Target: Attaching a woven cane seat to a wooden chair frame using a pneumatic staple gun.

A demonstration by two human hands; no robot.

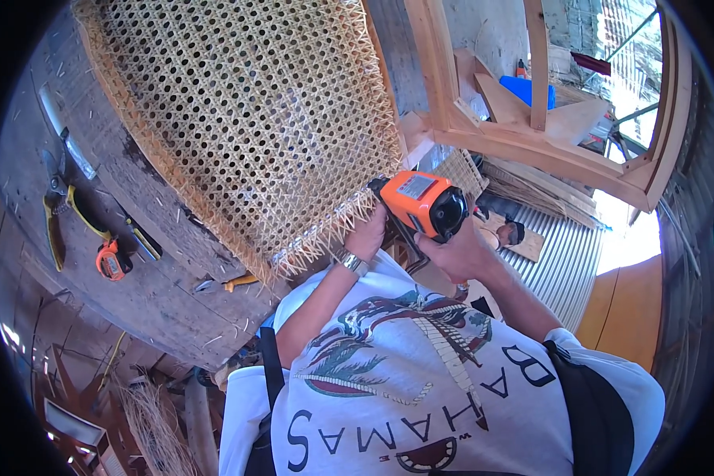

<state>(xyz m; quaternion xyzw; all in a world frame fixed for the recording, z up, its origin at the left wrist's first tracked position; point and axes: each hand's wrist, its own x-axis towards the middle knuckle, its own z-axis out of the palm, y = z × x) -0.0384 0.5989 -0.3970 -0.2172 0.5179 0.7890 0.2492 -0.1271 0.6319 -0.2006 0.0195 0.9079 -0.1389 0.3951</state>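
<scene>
A large woven cane panel lies on a curved wooden frame, with its cut strand ends sticking out along the near edge. My right hand is wrapped round the grip of an orange staple gun with a black end cap. The tool's nose rests against or just over the panel's near right corner; exact contact is hidden. My left hand, a metal watch at its wrist, is closed at the panel's near edge, right beside the tool's nose. Its fingertips are partly covered by the gun and the strands.
On the wooden workbench, left of the panel, lie yellow-handled snips, an orange tape measure, a utility knife and a long blade. A wooden frame stands at the far right above corrugated sheet. Loose fibres hang lower left.
</scene>
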